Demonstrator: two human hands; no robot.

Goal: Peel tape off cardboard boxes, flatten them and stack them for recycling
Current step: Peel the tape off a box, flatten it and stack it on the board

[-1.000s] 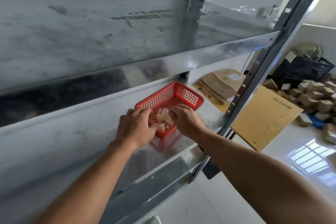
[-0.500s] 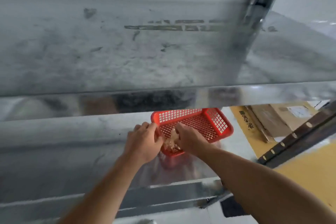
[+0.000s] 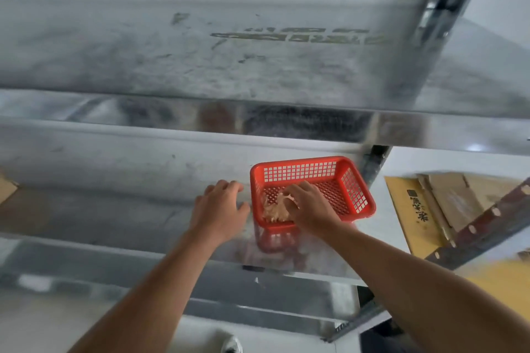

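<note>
Nearest, the left hand (image 3: 219, 210) is laid flat on the metal shelf (image 3: 114, 209) just left of the red mesh basket (image 3: 358, 195). Its fingers are spread and relaxed and nothing is held; it is probably placed there for balance, or to stop the basket sliding. The right hand (image 3: 311, 209) is lowered into the near left corner of the basket, fingers curled down over a wad of peeled tape (image 3: 275, 210). A strand of the wad is drawn up between thumb and forefinger in a narrow pinch, likely because the sticky tape has to be pushed or shaken off. Only this pale, crumpled wad is seen in the basket; the rest of the perforated floor is bare. Right of the basket and lower, beyond the rack, flattened cardboard boxes (image 3: 447, 203) are stacked. Above the basket, the view is filled by the upper shelf (image 3: 200, 66).
</note>
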